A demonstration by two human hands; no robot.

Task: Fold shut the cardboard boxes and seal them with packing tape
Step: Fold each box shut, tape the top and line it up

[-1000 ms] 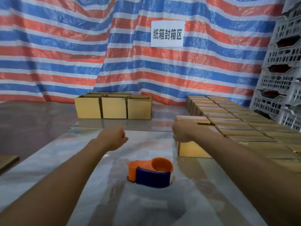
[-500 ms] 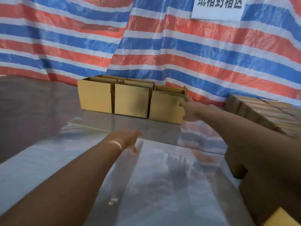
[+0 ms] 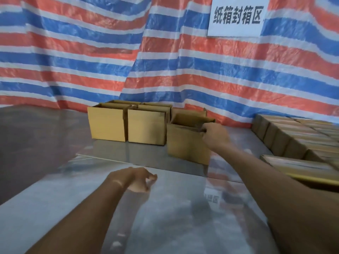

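Several open cardboard boxes stand in a row at the far edge of the shiny table. My right hand (image 3: 214,134) grips the top rim of the rightmost open box (image 3: 185,143), which sits pulled forward and slightly tilted out of the row. Two other open boxes (image 3: 108,125) (image 3: 146,127) stay side by side to its left, with more behind them. My left hand (image 3: 136,178) hovers low over the table in front of me, fingers loosely curled and holding nothing. The tape dispenser is out of view.
Rows of closed, taped boxes (image 3: 297,138) fill the right side of the table (image 3: 165,217). A striped red, white and blue tarp (image 3: 91,52) hangs behind, with a white sign (image 3: 236,15) on it.
The view swung up and left, away from the tape dispenser. My right hand reached from the closed boxes to the rightmost open box, gripped its rim and drew it forward. My left hand opened slightly.
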